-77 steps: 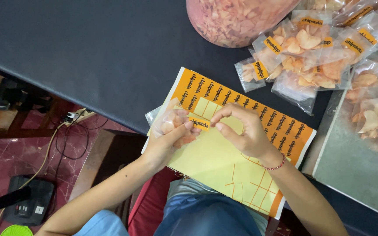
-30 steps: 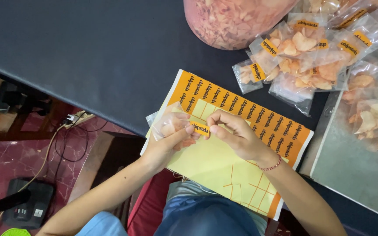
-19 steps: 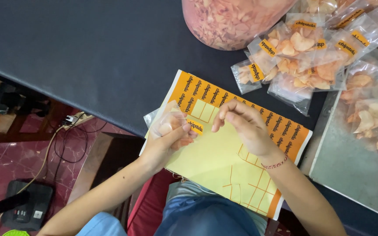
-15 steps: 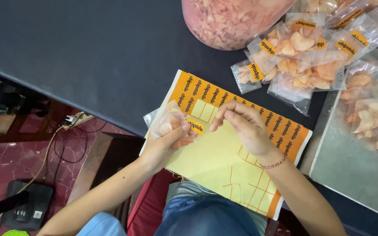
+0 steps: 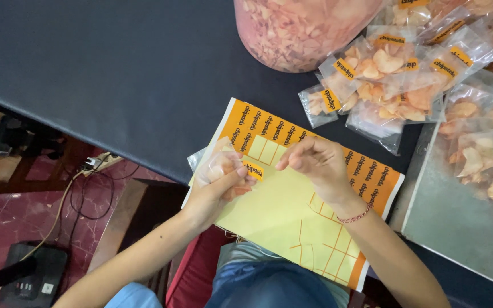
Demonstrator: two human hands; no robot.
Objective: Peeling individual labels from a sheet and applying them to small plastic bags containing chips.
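My left hand grips a small clear packet of pale chips, which carries a small orange sticker at its right edge. My right hand hovers just right of that sticker with fingers curled and thumb and forefinger pinched, holding nothing I can see. Both hands are over a yellow sticker sheet with rows of orange labels along its far and right edges; several label spots are peeled bare.
A pile of labelled chip packets lies at the far right of the dark table. A big clear bag of chips stands behind it. A grey metal tray is at the right. Cables and a power strip lie on the floor at the left.
My right hand pressed the orange sticker onto the packet, then drew slightly away to the right. The packet stays in my left hand.
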